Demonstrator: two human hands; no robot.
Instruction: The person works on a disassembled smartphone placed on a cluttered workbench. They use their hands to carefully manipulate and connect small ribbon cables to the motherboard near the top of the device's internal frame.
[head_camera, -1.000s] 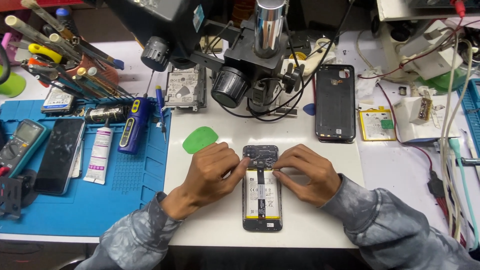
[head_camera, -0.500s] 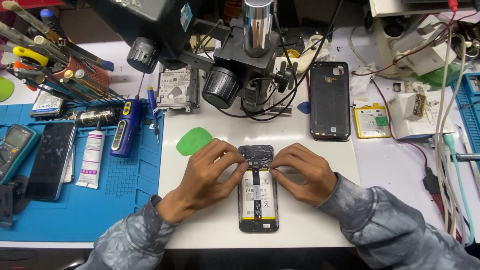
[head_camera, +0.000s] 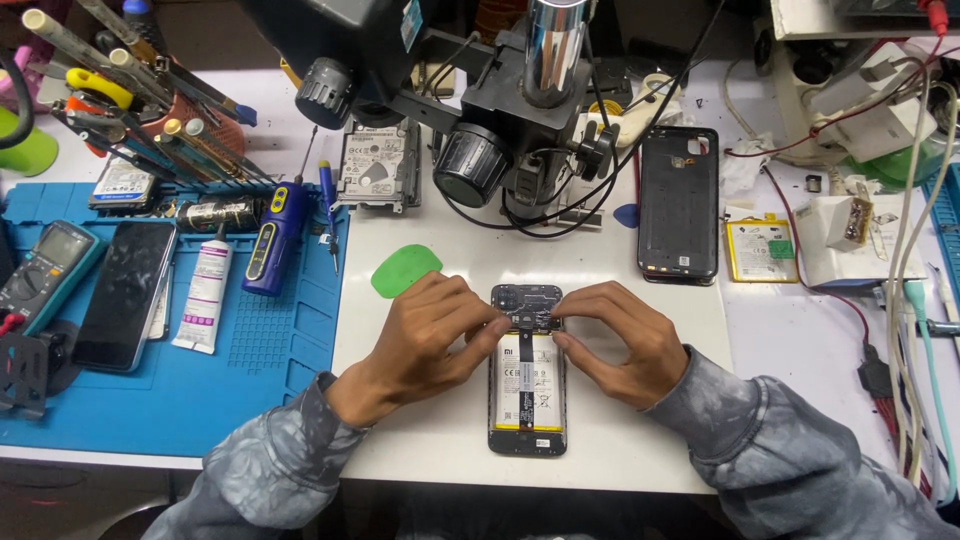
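An opened phone (head_camera: 527, 400) lies face down on the white mat (head_camera: 640, 420), its battery and a flat ribbon cable showing. My left hand (head_camera: 425, 335) rests on the phone's left edge, fingertips pinched at the black upper board. My right hand (head_camera: 620, 335) comes in from the right, its fingertips touching the same spot near the top of the ribbon cable. Whether anything small sits between the fingers I cannot tell. The phone's black back cover (head_camera: 679, 203) lies apart at the upper right.
A microscope (head_camera: 520, 130) stands behind the phone. A green pick (head_camera: 405, 270) lies left of my hand. On the blue mat (head_camera: 250, 370): a second phone (head_camera: 125, 293), a multimeter (head_camera: 45, 265), a white tube (head_camera: 207, 290), a blue tool (head_camera: 275, 235). Cables and a loose battery (head_camera: 762, 249) crowd the right.
Both hands stay on the upper part of the phone; the fingertips have drawn closer together at the top of the ribbon cable. The camera view shifted slightly.
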